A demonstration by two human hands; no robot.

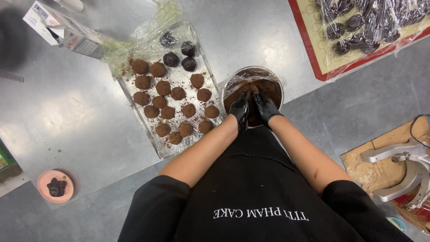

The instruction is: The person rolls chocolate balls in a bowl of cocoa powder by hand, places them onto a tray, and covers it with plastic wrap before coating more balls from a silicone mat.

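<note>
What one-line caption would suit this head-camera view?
Both gloved hands, left hand and right hand, work in a cocoa bowl beside a tray of coated truffles.

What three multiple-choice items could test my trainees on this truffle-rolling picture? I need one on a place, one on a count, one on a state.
1. Where are both gloved hands?
A. In the round bowl of brown powder
B. On the carton
C. On the pink dish

2. How many dark, uncoated balls lie at the tray's far end?
A. One
B. Four
C. Nine

3. How is the tray lined?
A. Bare metal
B. With clear film
C. With a cloth

Answers:
1 A: the left hand and right hand meet inside the bowl.
2 B: four dark balls lie beyond the brown ones.
3 B: crinkled film covers the tray.
</note>
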